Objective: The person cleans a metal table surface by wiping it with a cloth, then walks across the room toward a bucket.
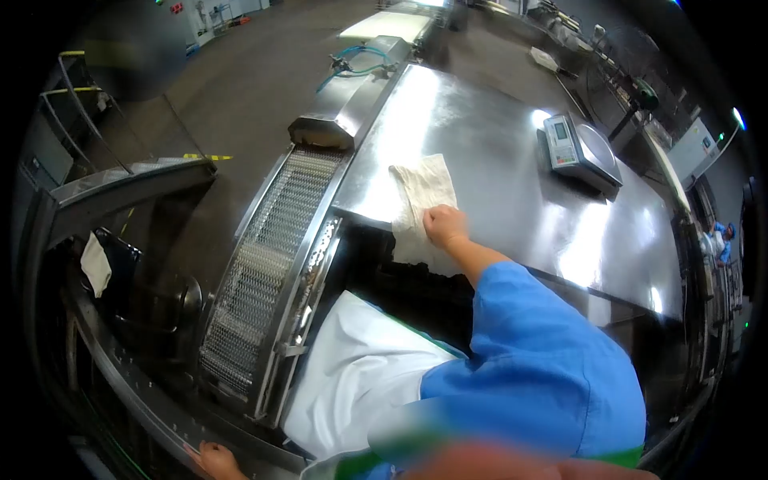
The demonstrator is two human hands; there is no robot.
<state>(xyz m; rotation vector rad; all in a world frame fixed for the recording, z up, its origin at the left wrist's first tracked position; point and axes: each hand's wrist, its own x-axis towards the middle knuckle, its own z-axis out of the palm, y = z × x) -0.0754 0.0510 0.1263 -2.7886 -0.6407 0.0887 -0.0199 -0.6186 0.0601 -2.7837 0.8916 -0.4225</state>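
Note:
My right hand [445,225] is closed on a cream-coloured cloth [424,188], at its lower right part. The cloth lies creased on the shiny steel table [496,152], and its lower end hangs over the near edge. Far down at the lower left, my left hand [214,462] rests at a dark metal rail [148,400], its visible fingers stretched out and holding nothing. Part of that hand is cut off by the frame edge. A blurred skin-toned shape at the bottom is too close to make out.
A digital scale [582,154] stands on the table's right side. Left of the table runs a metal mesh conveyor [276,264] with a steel hood [332,112]. Another cloth [95,266] hangs at far left, near metal steps [132,180]. A person in blue [722,240] is far right.

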